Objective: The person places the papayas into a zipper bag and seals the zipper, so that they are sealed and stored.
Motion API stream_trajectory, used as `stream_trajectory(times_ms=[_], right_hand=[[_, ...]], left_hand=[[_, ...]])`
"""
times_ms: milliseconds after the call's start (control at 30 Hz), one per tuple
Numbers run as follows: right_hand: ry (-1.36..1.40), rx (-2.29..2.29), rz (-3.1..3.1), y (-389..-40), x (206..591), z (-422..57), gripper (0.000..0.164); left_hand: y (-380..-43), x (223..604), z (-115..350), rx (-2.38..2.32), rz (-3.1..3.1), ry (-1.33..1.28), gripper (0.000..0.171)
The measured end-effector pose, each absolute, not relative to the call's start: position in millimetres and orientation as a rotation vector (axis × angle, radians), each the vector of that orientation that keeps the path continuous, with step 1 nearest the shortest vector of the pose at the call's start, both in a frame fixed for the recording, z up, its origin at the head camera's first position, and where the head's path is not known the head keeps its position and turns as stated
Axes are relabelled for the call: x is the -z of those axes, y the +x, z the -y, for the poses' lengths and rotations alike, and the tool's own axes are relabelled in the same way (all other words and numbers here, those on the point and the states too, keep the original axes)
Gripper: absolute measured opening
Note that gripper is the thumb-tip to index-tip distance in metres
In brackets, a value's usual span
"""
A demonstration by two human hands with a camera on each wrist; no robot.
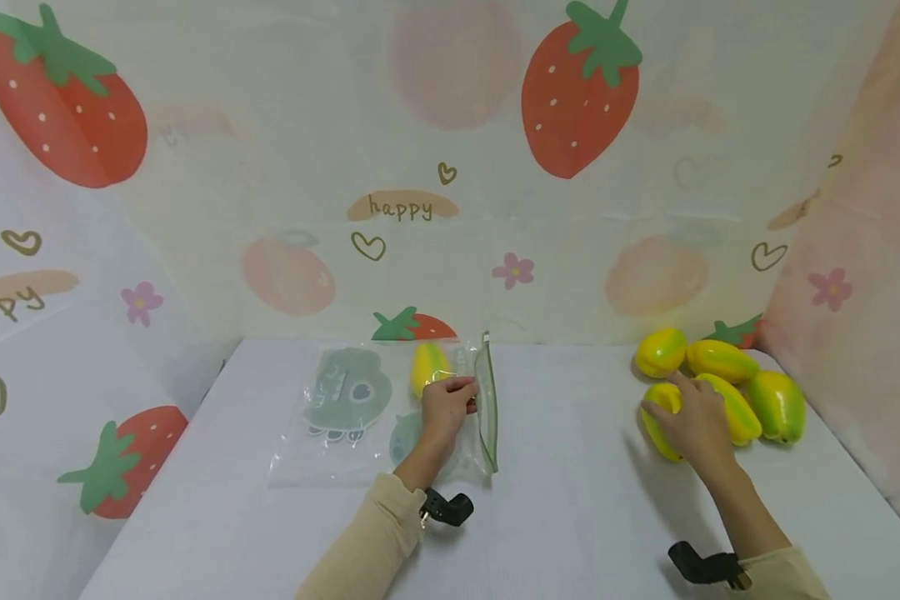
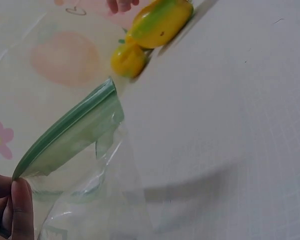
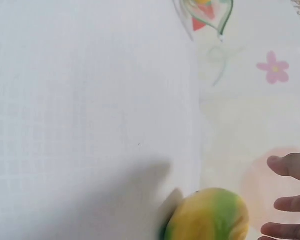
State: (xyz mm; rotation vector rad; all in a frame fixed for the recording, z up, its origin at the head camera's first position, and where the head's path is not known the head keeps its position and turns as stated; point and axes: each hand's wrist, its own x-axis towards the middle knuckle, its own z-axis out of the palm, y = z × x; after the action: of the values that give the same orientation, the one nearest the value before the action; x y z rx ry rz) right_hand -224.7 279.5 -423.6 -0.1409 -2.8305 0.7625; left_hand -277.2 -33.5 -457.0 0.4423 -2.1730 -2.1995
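My left hand (image 1: 444,412) pinches the green zip edge of a clear zip bag (image 1: 292,454) with grey-green prints. In the left wrist view, thumb and finger grip one end of the green zip strip (image 2: 65,130), and the bag's mouth gapes. One yellow-green, papaya-like fruit (image 1: 427,367) lies inside the bag. My right hand (image 1: 696,421) is over the fruit group at the right, fingers spread around the nearest yellow-green fruit (image 1: 656,400). In the right wrist view, the fingers stand apart, with a gap between them and the fruit (image 3: 205,217).
Several more such fruits lie close together at the table's back right, among them a rounded one (image 1: 660,352) and a larger greenish one (image 1: 776,406). The white table (image 1: 562,500) meets a strawberry-print cloth (image 1: 450,275) at the back.
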Motion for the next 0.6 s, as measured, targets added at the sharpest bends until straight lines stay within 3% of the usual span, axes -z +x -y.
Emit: stream_trajectory(times_ms=[600], right_hand=[[-0.252, -0.719, 2.902, -222, 443, -294, 0.073]], left_hand=[[-278, 459, 35, 2.212, 2.2, 0.429, 0.019]])
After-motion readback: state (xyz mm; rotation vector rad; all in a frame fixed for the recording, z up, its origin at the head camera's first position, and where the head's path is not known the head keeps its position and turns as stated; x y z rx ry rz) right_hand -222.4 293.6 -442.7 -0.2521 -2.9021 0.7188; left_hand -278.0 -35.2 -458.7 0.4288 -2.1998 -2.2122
